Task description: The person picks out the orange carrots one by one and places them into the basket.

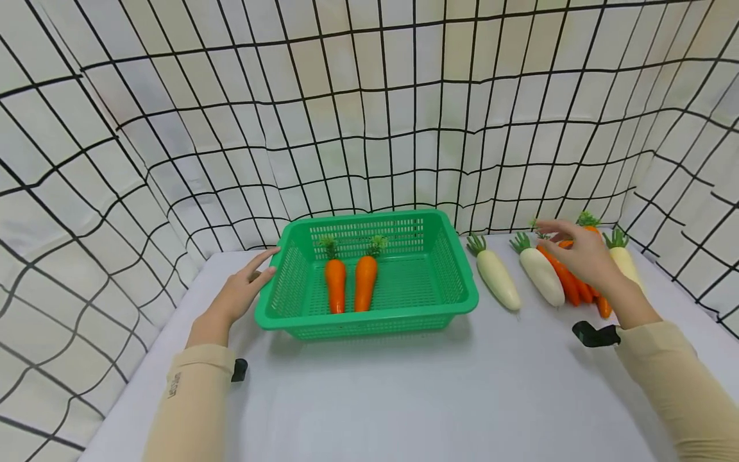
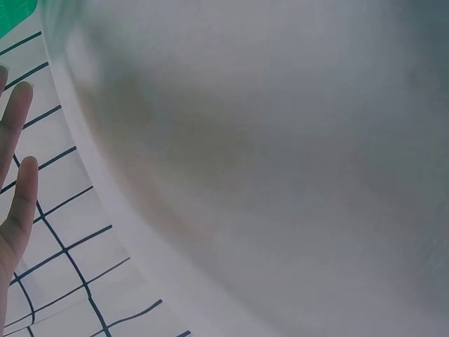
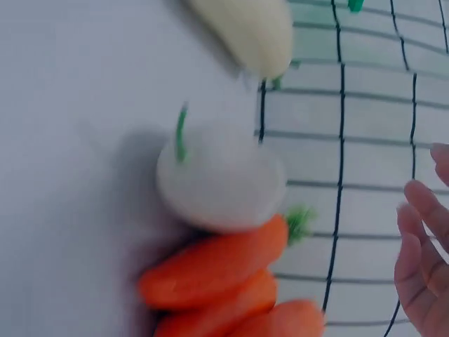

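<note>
A green plastic basket [image 1: 369, 321] stands on the white table with two carrots [image 1: 365, 282] lying inside it. My left hand [image 1: 239, 292] is at the basket's left rim, its fingers extended; the left wrist view shows only some fingers [image 2: 24, 186] at the edge. My right hand [image 1: 586, 256] hovers over a pile of carrots [image 1: 568, 282], fingers loosely bent and holding nothing. In the right wrist view the hand [image 3: 428, 260] is apart from the carrots [image 3: 217, 263]. Beside the pile lies a white radish [image 1: 541, 276], and a second white radish [image 1: 498, 279] is nearer the basket.
Another pale radish [image 1: 626, 264] lies right of the carrot pile. A black wire grid [image 1: 369, 138] with white cloth behind it encloses the back and sides of the table [image 1: 369, 398]. A dark wrist mount [image 1: 594, 335] sits at the right cuff.
</note>
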A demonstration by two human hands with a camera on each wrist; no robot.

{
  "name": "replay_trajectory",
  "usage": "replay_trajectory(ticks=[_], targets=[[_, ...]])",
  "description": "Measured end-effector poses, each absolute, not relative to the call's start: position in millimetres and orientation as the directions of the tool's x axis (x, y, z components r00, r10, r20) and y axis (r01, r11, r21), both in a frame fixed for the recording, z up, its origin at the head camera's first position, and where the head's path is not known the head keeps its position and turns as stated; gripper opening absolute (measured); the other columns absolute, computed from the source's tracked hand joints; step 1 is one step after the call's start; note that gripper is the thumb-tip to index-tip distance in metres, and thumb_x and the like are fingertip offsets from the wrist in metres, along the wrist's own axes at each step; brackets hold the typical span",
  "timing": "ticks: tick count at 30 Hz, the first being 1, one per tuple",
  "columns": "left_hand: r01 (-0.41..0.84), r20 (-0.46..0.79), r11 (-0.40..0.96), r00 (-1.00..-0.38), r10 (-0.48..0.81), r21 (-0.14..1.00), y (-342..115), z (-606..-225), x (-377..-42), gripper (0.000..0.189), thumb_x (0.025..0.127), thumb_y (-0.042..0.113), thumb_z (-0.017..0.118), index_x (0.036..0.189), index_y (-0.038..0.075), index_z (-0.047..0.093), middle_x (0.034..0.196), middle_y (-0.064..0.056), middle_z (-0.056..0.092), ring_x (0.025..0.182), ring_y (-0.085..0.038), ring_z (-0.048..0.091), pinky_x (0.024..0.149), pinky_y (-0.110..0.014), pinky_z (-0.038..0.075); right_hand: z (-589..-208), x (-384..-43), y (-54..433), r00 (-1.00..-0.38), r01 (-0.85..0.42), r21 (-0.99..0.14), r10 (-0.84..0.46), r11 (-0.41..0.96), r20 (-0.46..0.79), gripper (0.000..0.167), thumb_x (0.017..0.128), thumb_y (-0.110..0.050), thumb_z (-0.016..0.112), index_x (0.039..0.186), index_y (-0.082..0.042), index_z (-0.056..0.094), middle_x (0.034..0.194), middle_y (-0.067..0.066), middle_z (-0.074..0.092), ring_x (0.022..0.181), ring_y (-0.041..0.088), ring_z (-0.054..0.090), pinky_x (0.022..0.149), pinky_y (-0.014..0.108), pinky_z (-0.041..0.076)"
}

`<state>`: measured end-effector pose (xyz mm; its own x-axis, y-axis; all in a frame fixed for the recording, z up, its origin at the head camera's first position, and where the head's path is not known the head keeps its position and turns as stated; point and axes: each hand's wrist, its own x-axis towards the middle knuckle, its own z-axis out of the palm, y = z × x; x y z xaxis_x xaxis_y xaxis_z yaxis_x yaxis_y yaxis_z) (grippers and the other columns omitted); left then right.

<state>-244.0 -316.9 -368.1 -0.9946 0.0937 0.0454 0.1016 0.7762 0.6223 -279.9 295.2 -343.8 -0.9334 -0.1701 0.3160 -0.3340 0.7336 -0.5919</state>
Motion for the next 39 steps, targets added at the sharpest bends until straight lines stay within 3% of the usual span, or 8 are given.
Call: replay_trajectory(ticks=[2, 7, 12, 20, 28, 39], targets=[[0.104, 0.050, 0.780, -0.994, 0.094, 0.617, -318, -367, -243, 0.065, 0.108, 0.057, 0.037, 0.165, 0.031, 0.021, 0.147, -0.037, 0.045, 0.135, -0.061, 0.039, 0.102, -0.081, 0.029, -346, -282, 306, -0.952, -0.266, -0.586, -0.114, 0.766, 0.282, 0.048, 0.107, -0.027, 0.057, 0.146, -0.001, 0.052, 0.134, 0.027, 0.058, 0.116, 0.044, 0.053, 0.088, 0.058, 0.047], [0.112, 0.054, 0.784, -0.993, 0.101, 0.610, -318, -367, -243, 0.065, 0.109, 0.056, 0.037, 0.165, 0.028, 0.022, 0.146, -0.038, 0.046, 0.134, -0.061, 0.040, 0.101, -0.081, 0.030, -353, -288, 331, -0.971, -0.127, -0.577, 0.016, 0.807, 0.237, 0.056, 0.107, -0.032, 0.053, 0.150, 0.002, 0.045, 0.143, 0.034, 0.044, 0.111, 0.049, 0.045, 0.082, 0.061, 0.046], [0.112, 0.049, 0.787, -0.993, 0.104, 0.607, -319, -366, -244, 0.064, 0.109, 0.056, 0.036, 0.166, 0.030, 0.021, 0.146, -0.037, 0.046, 0.134, -0.061, 0.040, 0.102, -0.081, 0.030, -362, -294, 347, -0.969, -0.031, -0.575, 0.118, 0.818, 0.219, 0.063, 0.105, -0.033, 0.054, 0.153, 0.005, 0.038, 0.148, 0.041, 0.029, 0.130, 0.061, 0.032, 0.099, 0.076, 0.033], [0.110, 0.043, 0.784, -0.993, 0.106, 0.610, -316, -363, -245, 0.064, 0.109, 0.055, 0.038, 0.166, 0.030, 0.021, 0.145, -0.037, 0.047, 0.133, -0.060, 0.042, 0.101, -0.080, 0.032, -376, -302, 367, -0.968, 0.043, -0.594, 0.181, 0.803, 0.175, 0.070, 0.105, -0.032, 0.053, 0.158, 0.004, 0.026, 0.144, 0.042, 0.033, 0.128, 0.062, 0.031, 0.101, 0.076, 0.033], [0.102, 0.038, 0.785, -0.994, 0.100, 0.611, -318, -367, -241, 0.065, 0.109, 0.056, 0.038, 0.165, 0.030, 0.021, 0.145, -0.036, 0.048, 0.134, -0.059, 0.042, 0.102, -0.080, 0.031, -385, -311, 370, -0.982, 0.059, -0.557, 0.148, 0.828, 0.116, 0.081, 0.104, -0.040, 0.054, 0.158, 0.008, 0.018, 0.147, 0.048, 0.024, 0.130, 0.068, 0.025, 0.101, 0.078, 0.031], [0.104, 0.043, 0.775, -0.994, 0.099, 0.623, -317, -366, -241, 0.064, 0.109, 0.056, 0.038, 0.165, 0.030, 0.022, 0.148, -0.035, 0.046, 0.136, -0.058, 0.039, 0.103, -0.079, 0.030, -383, -313, 354, -0.965, 0.158, -0.563, 0.247, 0.811, 0.084, 0.075, 0.103, -0.025, 0.055, 0.159, 0.006, 0.016, 0.147, 0.045, 0.030, 0.124, 0.063, 0.034, 0.100, 0.074, 0.039]])
